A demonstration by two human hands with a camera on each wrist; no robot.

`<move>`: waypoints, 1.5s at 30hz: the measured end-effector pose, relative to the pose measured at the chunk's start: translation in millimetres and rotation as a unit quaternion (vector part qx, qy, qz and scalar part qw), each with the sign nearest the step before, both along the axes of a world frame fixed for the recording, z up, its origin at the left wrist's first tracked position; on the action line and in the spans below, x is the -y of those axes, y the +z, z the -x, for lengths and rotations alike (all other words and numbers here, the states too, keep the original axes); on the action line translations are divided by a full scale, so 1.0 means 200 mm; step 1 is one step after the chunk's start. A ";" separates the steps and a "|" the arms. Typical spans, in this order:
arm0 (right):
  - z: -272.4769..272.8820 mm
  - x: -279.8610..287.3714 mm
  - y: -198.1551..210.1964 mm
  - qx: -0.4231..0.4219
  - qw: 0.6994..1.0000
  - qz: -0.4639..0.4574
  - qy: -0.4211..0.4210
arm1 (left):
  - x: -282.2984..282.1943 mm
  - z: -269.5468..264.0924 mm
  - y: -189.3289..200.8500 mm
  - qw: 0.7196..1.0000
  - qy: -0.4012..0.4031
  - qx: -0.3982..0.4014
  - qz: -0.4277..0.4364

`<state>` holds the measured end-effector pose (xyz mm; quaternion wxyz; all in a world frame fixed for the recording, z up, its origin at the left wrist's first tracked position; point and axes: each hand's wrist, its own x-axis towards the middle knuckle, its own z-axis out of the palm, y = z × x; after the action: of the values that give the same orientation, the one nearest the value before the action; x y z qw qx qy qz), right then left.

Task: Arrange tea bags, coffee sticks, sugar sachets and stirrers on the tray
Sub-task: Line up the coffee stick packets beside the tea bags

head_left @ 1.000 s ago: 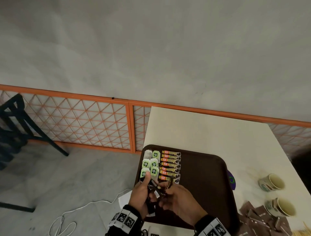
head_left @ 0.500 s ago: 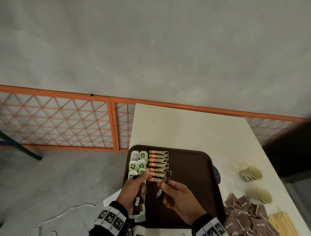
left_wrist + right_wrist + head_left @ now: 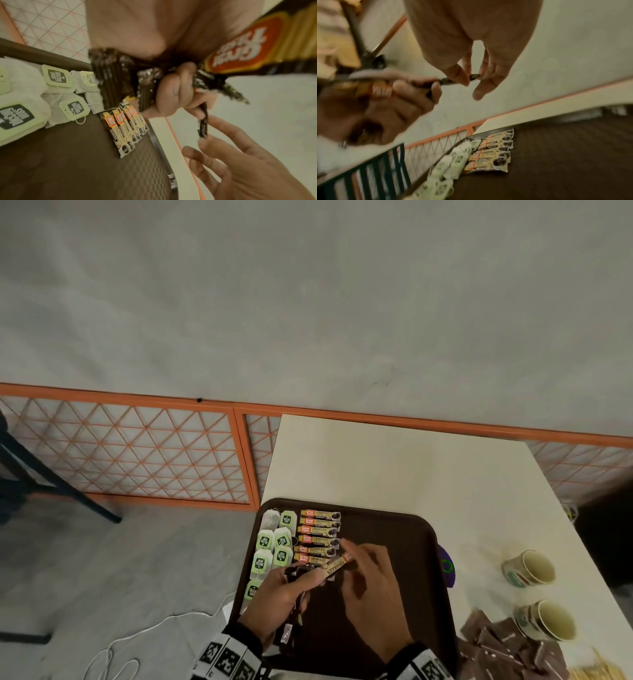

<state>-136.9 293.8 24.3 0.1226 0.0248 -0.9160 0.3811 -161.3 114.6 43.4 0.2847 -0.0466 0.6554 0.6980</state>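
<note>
On the dark brown tray [image 3: 394, 542] several green-tagged tea bags [image 3: 265, 541] lie in columns at the left. Beside them is a stacked row of coffee sticks [image 3: 320, 530]. My left hand [image 3: 284, 587] grips a bundle of coffee sticks [image 3: 120, 75] just below that row. One coffee stick [image 3: 334, 566] slants out of the bundle to the right. My right hand [image 3: 370, 583] pinches its far end [image 3: 474, 77] between thumb and fingers. Both hands hover over the tray's near left part.
The tray sits on a white table [image 3: 394, 467]. Right of the tray stand two paper cups [image 3: 529, 568], with brown sachets [image 3: 507, 648] and wooden stirrers [image 3: 596, 671] nearer me. A purple object [image 3: 447, 566] peeks from under the tray's right rim. An orange lattice fence [image 3: 137, 453] and a dark chair are at left.
The stick in my right hand has swung from upright to slanting, close under the row of sticks. Both hands have shifted up the tray.
</note>
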 end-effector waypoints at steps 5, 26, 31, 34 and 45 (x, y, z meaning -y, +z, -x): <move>0.01 -0.11 0.15 0.290 0.880 0.373 -0.048 | -0.03 -0.02 -0.06 1.000 0.009 -0.010 0.000; -0.06 -0.06 -0.03 0.444 0.860 0.251 0.026 | 0.10 -0.15 -0.20 0.989 0.084 0.038 0.117; 0.01 -0.06 -0.18 0.456 0.844 0.257 -0.115 | 0.21 -0.16 -0.18 0.973 0.189 0.074 0.113; 0.05 -0.05 -0.25 0.441 0.857 0.210 -0.164 | 0.30 -0.16 -0.14 0.978 0.171 0.050 0.112; 0.01 0.15 -0.32 0.290 0.952 -0.094 -0.022 | 0.46 -0.13 -0.14 0.983 0.161 0.062 0.062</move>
<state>-139.6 264.5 -39.9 -0.1435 -0.0954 -0.9440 0.2815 -136.1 22.4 15.7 0.2055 -0.2118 0.6624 0.6886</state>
